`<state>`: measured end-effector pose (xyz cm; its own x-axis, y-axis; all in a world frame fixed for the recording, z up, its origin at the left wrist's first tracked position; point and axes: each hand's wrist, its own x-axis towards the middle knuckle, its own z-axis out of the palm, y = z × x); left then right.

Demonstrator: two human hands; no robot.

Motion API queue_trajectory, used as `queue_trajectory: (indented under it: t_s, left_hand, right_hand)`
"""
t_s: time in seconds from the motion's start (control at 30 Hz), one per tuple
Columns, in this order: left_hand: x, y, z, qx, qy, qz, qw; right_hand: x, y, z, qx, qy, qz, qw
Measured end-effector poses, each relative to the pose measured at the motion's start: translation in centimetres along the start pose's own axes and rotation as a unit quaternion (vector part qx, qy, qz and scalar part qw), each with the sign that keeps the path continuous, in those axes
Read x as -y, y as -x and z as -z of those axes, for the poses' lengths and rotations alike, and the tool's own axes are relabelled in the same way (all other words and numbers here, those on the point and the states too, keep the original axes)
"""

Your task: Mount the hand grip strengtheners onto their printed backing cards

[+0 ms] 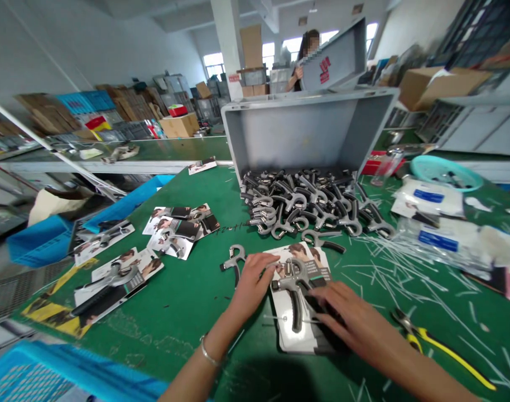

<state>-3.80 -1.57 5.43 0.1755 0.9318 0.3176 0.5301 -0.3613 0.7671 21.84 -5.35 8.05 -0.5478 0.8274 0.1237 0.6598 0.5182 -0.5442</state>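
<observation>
My left hand (pixel 255 279) is half open, fingertips at the far left corner of a printed card (pixel 288 338) by the table's (pixel 186 304) front edge. A hand grip (pixel 296 307) lies on the card. My right hand (pixel 349 312) curls beside its right handle; blur there means I can't tell whether it has hold. Pliers (pixel 453 354) lie further right; more grips (pixel 313 198) spill from a tipped bin (pixel 297 134) toward the far edge.

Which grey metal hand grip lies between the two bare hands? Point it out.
The grey metal hand grip on the central white printed card; the others lie left of that card or beyond it.
</observation>
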Motion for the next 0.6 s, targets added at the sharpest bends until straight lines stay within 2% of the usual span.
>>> queue_trajectory:
  t_s: [0.07, 0.17, 0.3, 0.43, 0.6]
  left_hand:
    - [-0.5, -1.2, -0.6, 0.021, -0.008, -0.009, 1.000]
    - [-1.6, -1.8, -1.7, 0.053, 0.017, -0.022, 0.998]
    - [-2.1, -1.0, -2.4, 0.029, 0.042, 0.017, 0.999]
    - [-1.7, -0.5, -2.8, 0.005, 0.055, 0.019, 0.998]
    - [-1.6, -1.0, -3.0, 0.012, 0.063, 0.023, 0.998]
  right_hand:
    - [0.2, -0.7, -0.8, 0.010, -0.037, 0.011, 0.999]
    - [-0.1, -2.6, -1.8, -0.018, -0.079, -0.004, 0.997]
    - [-0.7, -4.2, -2.2, -0.055, -0.155, -0.025, 0.986]
    - [-1.0, -4.1, -2.3, -0.083, -0.211, -0.045, 0.973]
    - [-1.6, -3.7, -2.7, -0.122, -0.159, -0.052, 0.978]
